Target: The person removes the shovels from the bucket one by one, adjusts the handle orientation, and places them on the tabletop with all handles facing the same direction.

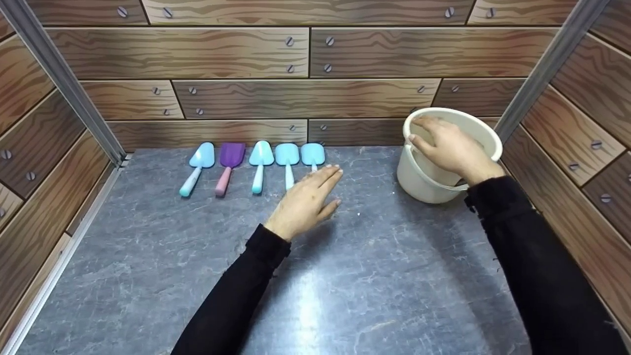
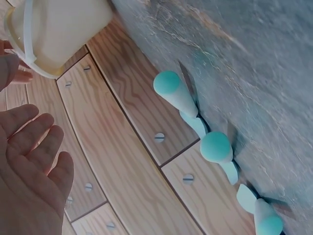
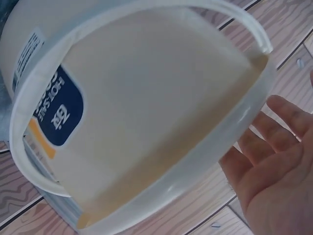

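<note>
My left hand (image 1: 306,202) hovers over the tabletop with its fingers extended and nothing in its grasp. Just beyond it, toy shovels lie in a row: a blue pointed one (image 1: 202,156), a purple one (image 1: 232,155) with a pink handle, another blue rounded one (image 1: 261,153) and two square-bladed blue ones, (image 1: 287,154) the rightmost partly hidden by my fingers. At the right, my right hand (image 1: 454,149) is above the mouth of a white plastic bucket (image 1: 425,178), fingers loosely spread and holding nothing. The right wrist view shows the bucket's handle (image 3: 29,98) and printed label (image 3: 61,110).
A grey marbled tabletop (image 1: 148,256) lies under everything. Wood-patterned panels (image 1: 236,52) enclose it at the back and both sides, with metal corner posts (image 1: 74,88) between them. The bucket stands close to the right back corner.
</note>
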Motion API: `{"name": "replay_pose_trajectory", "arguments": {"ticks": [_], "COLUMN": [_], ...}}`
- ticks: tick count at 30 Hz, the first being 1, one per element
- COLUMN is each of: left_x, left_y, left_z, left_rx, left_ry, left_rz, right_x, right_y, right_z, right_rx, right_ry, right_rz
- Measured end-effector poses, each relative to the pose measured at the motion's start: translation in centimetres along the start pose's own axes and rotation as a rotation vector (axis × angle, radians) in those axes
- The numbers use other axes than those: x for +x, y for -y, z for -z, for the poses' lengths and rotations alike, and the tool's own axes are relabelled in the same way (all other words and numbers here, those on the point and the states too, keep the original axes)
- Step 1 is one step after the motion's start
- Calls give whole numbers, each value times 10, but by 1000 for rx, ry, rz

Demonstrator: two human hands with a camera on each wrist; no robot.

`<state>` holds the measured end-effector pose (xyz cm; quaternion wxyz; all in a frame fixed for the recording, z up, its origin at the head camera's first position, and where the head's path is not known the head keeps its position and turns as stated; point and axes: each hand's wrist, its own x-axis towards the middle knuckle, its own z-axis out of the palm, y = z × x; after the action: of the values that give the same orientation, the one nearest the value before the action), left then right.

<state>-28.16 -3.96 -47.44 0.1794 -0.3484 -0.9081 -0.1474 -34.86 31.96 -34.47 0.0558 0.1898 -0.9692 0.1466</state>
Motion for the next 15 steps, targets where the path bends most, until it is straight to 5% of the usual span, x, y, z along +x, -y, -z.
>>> {"name": "replay_pose_trajectory", "arguments": {"ticks": [15], "left_x": [-1], "left_y": [-14], "left_z": [-3], "left_rx": [20], "left_ry": [49], "left_rz": [-33], "right_x": [18], "right_y": [-38], "right_z": [10], "right_rx": [38], "right_ry": [232], "right_rz": [-65]}}
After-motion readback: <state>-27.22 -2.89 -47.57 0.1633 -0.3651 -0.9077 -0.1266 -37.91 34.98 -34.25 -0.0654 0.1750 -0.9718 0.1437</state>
